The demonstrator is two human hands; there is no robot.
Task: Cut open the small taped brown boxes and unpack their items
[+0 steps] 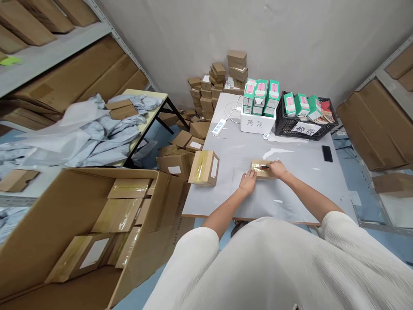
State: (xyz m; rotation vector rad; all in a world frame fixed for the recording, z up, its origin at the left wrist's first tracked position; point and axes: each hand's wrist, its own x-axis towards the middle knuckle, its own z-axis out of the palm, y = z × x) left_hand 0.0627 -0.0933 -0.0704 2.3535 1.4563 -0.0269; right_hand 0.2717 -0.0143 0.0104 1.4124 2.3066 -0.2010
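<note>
One taped carton [202,168] stands near the left hand [248,182], fingers spread on a box [266,173]; the right hand [276,168] pinches a tool [263,167]; bin [258,125] and crate [284,126] hold green packs [272,94].

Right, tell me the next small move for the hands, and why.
Probably the right hand should draw the cutter-like tool along the tape: it sits over the taped small box, and the left hand rests at its left end.
</note>
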